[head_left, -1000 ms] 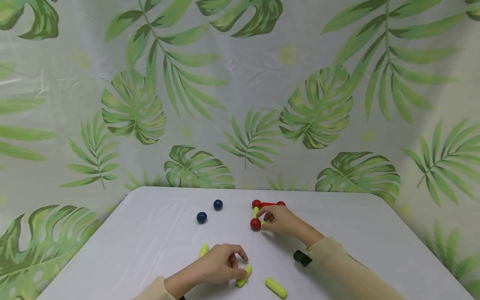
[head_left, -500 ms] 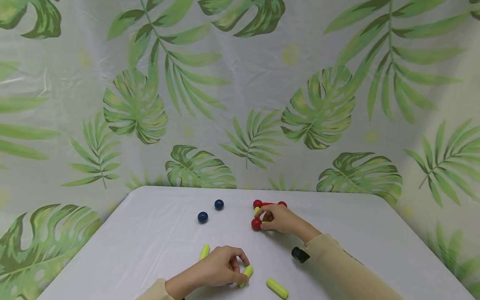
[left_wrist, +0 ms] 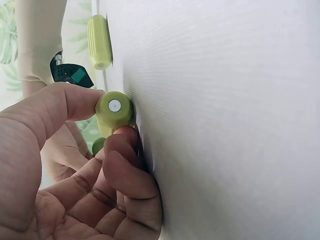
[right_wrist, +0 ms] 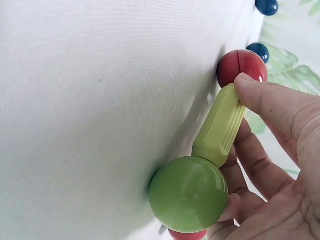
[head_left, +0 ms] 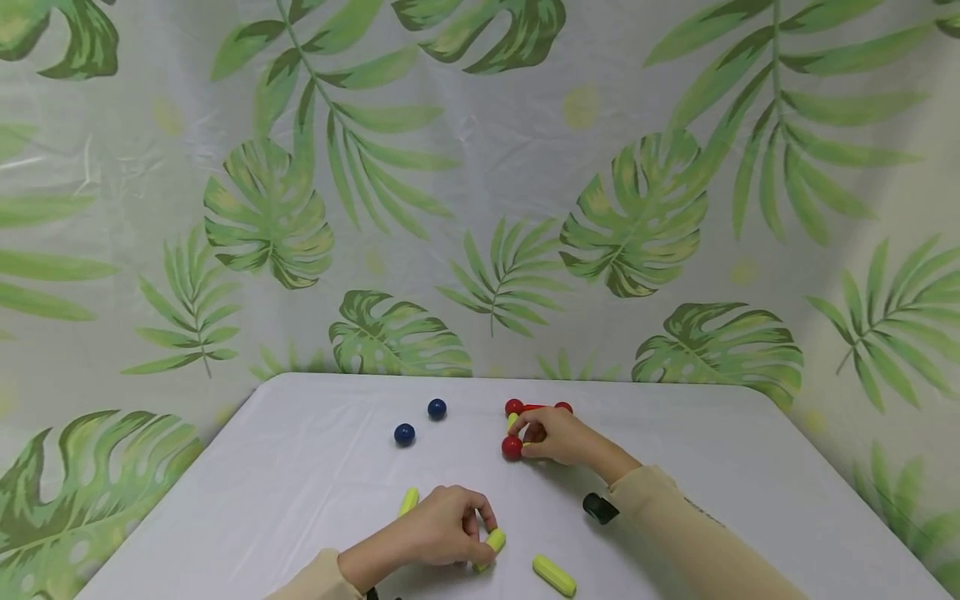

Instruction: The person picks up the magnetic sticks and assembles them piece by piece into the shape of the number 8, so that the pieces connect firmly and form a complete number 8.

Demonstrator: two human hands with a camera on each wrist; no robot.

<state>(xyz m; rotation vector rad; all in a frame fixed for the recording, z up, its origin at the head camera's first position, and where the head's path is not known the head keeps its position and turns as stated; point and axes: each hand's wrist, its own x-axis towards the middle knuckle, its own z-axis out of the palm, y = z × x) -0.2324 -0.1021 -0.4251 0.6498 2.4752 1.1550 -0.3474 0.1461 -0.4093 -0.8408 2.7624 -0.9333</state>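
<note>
My left hand (head_left: 447, 527) pinches a short yellow-green rod (left_wrist: 114, 105) between thumb and fingers, low over the white table. A round metal disc shows in the rod's end in the left wrist view. Farther back, my right hand (head_left: 568, 435) grips another yellow-green rod (right_wrist: 220, 125), thumb on top near a red ball (right_wrist: 242, 66). That rod joins the red ball to a green ball (right_wrist: 189, 194), which the hand hides in the head view. From the red ball, a further yellow-green rod (head_left: 513, 421) runs back to a second red ball (head_left: 513, 407).
A red rod (head_left: 536, 407) links the back red ball to another red ball (head_left: 563, 407). Two dark blue balls (head_left: 437, 408) lie left of them. Loose yellow-green rods lie near the left forearm (head_left: 408, 502) and the front edge (head_left: 554, 576) of the table (head_left: 300, 467).
The left fingers have closed in on the rod, the index fingertip coming down to it. My right hand stays at the joined pieces, almost still.
</note>
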